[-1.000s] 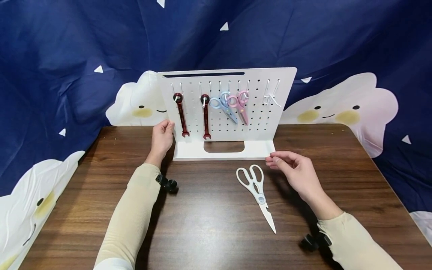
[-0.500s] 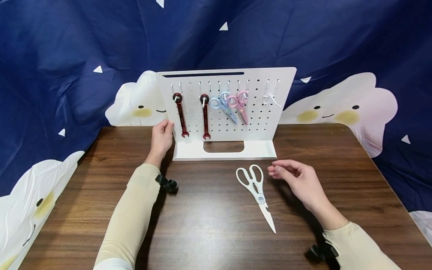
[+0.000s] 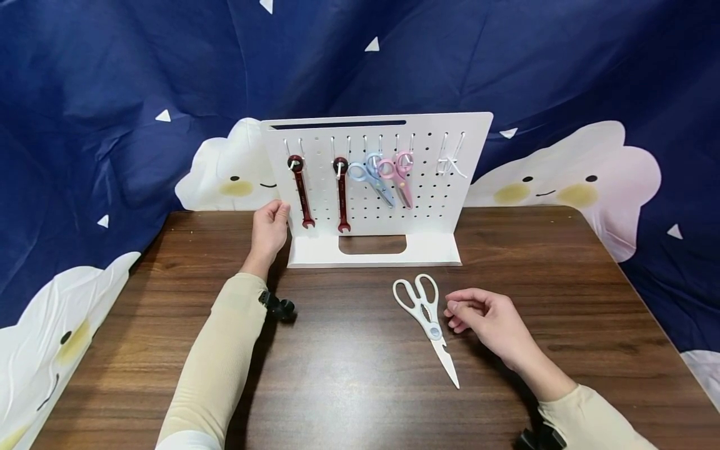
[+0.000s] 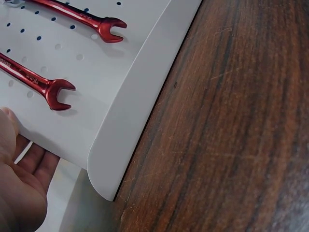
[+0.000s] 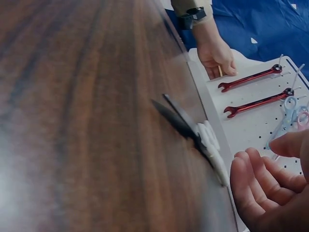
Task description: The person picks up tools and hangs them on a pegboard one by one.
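Observation:
My left hand grips the left edge of a white pegboard, thumb on the front and fingers behind, as the left wrist view shows. Two red wrenches hang on its left hooks. Beside them hang blue scissors and pink scissors. White-handled kitchen scissors lie on the table in front of the board, handles toward it. Just right of their handles my right hand hovers with loosely bent fingers, holding nothing and apart from the scissors.
A bare pair of white hooks sits at the board's upper right. The board's base stands on the brown wooden table. Behind the table hangs a dark blue curtain with cloud prints.
My right hand has moved from the base's right front corner toward me, down beside the kitchen scissors' handles. The left hand and the board stay in place.

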A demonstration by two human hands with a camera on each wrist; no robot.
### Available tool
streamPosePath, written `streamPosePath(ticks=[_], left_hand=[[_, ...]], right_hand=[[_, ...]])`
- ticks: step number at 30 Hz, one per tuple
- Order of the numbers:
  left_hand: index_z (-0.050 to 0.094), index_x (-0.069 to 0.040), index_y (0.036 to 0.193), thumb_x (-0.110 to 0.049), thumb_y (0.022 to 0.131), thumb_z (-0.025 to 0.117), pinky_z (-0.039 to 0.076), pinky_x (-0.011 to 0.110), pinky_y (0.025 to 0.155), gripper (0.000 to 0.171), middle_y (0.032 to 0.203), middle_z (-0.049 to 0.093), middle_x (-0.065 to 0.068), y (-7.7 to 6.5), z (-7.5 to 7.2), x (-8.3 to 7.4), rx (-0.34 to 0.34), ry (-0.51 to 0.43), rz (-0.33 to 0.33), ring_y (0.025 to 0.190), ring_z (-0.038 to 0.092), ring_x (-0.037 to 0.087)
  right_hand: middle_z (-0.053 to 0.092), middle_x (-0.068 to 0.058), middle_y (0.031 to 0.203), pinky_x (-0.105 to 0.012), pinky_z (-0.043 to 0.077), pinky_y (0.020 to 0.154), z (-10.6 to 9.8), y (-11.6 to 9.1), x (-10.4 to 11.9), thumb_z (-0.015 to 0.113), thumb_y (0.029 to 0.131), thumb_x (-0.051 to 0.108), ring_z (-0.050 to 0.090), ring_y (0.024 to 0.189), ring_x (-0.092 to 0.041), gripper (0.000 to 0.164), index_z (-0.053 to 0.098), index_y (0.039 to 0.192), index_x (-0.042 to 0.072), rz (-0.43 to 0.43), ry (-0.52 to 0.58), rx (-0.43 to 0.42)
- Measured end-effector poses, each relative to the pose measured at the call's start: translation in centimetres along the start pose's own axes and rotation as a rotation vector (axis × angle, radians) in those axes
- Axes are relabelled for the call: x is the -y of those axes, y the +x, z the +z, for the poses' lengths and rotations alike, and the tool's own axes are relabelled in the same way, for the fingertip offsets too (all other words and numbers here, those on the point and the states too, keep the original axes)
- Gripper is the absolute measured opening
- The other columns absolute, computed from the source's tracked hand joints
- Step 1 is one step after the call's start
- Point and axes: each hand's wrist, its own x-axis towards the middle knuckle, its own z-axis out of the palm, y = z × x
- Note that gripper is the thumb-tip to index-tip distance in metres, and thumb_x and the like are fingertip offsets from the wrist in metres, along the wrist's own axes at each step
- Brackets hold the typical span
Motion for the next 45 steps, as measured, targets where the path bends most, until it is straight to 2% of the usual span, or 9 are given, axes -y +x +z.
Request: streamPosePath(ticks=[4, 11, 15, 19, 27, 32, 36, 45], left_hand=[[0.068, 0.012, 0.095, -0.011, 0.111, 0.059, 0.036, 0.017, 0.059, 0.03, 0.062, 0.046, -0.012, 0.0, 0.0, 0.0, 0.002, -0.006, 0.0, 0.062, 0.043, 0.001], [0.067, 0.013, 0.095, -0.011, 0.111, 0.059, 0.036, 0.017, 0.059, 0.03, 0.061, 0.045, -0.013, -0.1, -0.1, -0.2, 0.001, -0.01, 0.008, 0.061, 0.043, 0.001], [0.068, 0.013, 0.096, -0.011, 0.111, 0.059, 0.036, 0.017, 0.059, 0.029, 0.061, 0.045, -0.014, 0.0, -0.1, 0.0, 0.001, -0.006, 0.009, 0.062, 0.043, 0.001], [0.068, 0.013, 0.096, -0.01, 0.111, 0.059, 0.036, 0.017, 0.06, 0.029, 0.061, 0.045, -0.015, 0.1, -0.1, 0.0, -0.004, -0.004, 0.012, 0.062, 0.043, 0.001], [0.068, 0.013, 0.096, -0.009, 0.111, 0.059, 0.035, 0.017, 0.06, 0.028, 0.061, 0.045, -0.015, 0.1, 0.0, 0.1, -0.005, -0.009, 0.016, 0.062, 0.042, 0.001], [0.067, 0.012, 0.093, -0.009, 0.111, 0.059, 0.035, 0.017, 0.058, 0.029, 0.06, 0.044, -0.015, 0.0, 0.0, 0.1, -0.004, -0.012, 0.017, 0.06, 0.042, 0.0], [0.066, 0.012, 0.091, -0.011, 0.111, 0.059, 0.034, 0.018, 0.057, 0.031, 0.06, 0.044, -0.014, 0.0, -0.1, 0.3, -0.005, -0.015, 0.024, 0.06, 0.041, 0.0], [0.066, 0.013, 0.093, -0.012, 0.112, 0.059, 0.034, 0.017, 0.057, 0.032, 0.06, 0.045, -0.014, 0.1, 0.0, 0.4, 0.001, -0.025, 0.015, 0.059, 0.041, 0.0]], right_hand=[[0.075, -0.015, 0.092, -0.033, 0.063, 0.061, 0.2, -0.2, -0.5, 0.064, 0.103, -0.001, 0.069, 0.068, -0.012, 0.029, 0.062, 0.126, -0.02, 0.057, 0.019, 0.035], [0.066, -0.009, 0.077, -0.036, 0.056, 0.045, 0.8, -0.5, -1.0, 0.07, 0.102, 0.007, 0.059, 0.05, -0.012, 0.033, 0.063, 0.124, -0.016, 0.147, -0.004, 0.089], [0.063, -0.006, 0.071, -0.035, 0.05, 0.038, 1.2, -0.4, -1.1, 0.073, 0.101, 0.012, 0.055, 0.043, -0.01, 0.033, 0.063, 0.121, -0.012, 0.206, -0.046, 0.104], [0.06, -0.004, 0.064, -0.034, 0.045, 0.033, 1.6, -0.3, -1.1, 0.078, 0.098, 0.018, 0.05, 0.036, -0.009, 0.033, 0.065, 0.113, -0.008, 0.238, -0.133, 0.106], [0.056, -0.001, 0.054, -0.036, 0.046, 0.034, 2.7, -0.3, -0.7, 0.086, 0.09, 0.029, 0.048, 0.03, -0.007, 0.036, 0.066, 0.103, 0.002, 0.178, -0.404, 0.052], [0.054, 0.003, 0.058, -0.029, 0.045, 0.043, 3.2, -0.1, -0.7, 0.088, 0.087, 0.025, 0.049, 0.041, -0.008, 0.028, 0.07, 0.093, 0.004, 0.127, -0.488, 0.012], [0.051, 0.006, 0.059, -0.025, 0.04, 0.051, 3.1, 0.1, -0.8, 0.088, 0.086, 0.027, 0.047, 0.051, -0.008, 0.027, 0.07, 0.086, 0.007, 0.117, -0.484, 0.042], [0.042, 0.013, 0.053, -0.018, 0.025, 0.048, 2.4, 0.3, -1.4, 0.082, 0.091, 0.019, 0.034, 0.048, 0.001, 0.029, 0.066, 0.07, 0.009, 0.047, -0.373, 0.153]])
